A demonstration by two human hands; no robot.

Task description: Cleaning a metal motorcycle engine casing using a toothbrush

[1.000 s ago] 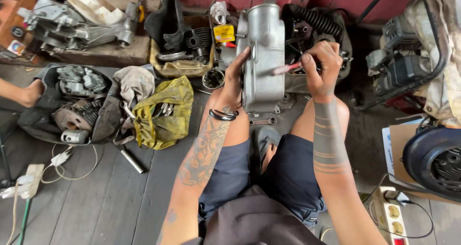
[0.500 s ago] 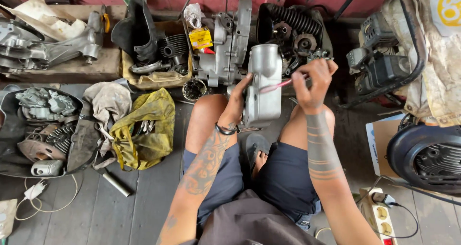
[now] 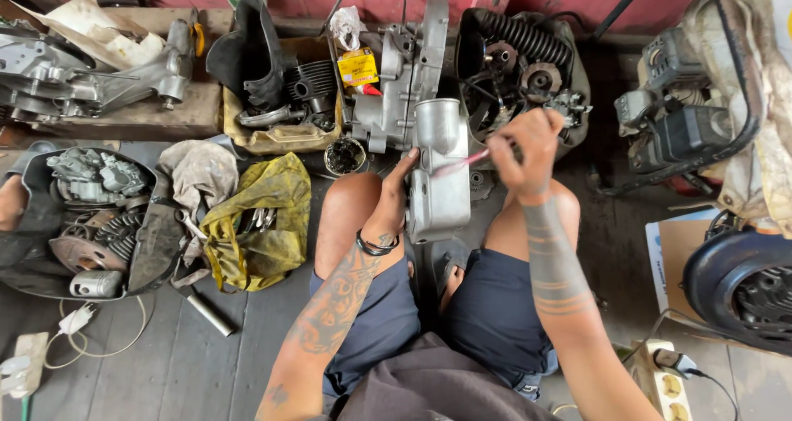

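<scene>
From the head camera, the metal engine cover (image 3: 439,174) stands between the person's bare knees, its long axis running away from the body, rounded end toward the wall. It is dull silver, smooth and greasy in places. The left hand (image 3: 394,197) grips its left edge, fingers wrapped on the side and thumb up against the face. The right hand (image 3: 528,150) is closed in a fist around a pink-handled brush (image 3: 462,164), which lies nearly level, its tip touching the cover's upper part.

Just behind the cover leans a larger grey engine case (image 3: 404,66), and to its right a dark tub of engine parts (image 3: 528,66). A small round tin (image 3: 344,155) sits near the left knee. Further left lie a yellow rag (image 3: 256,223) holding tools and a black tray of parts (image 3: 91,223). A power strip (image 3: 672,380) lies at the lower right.
</scene>
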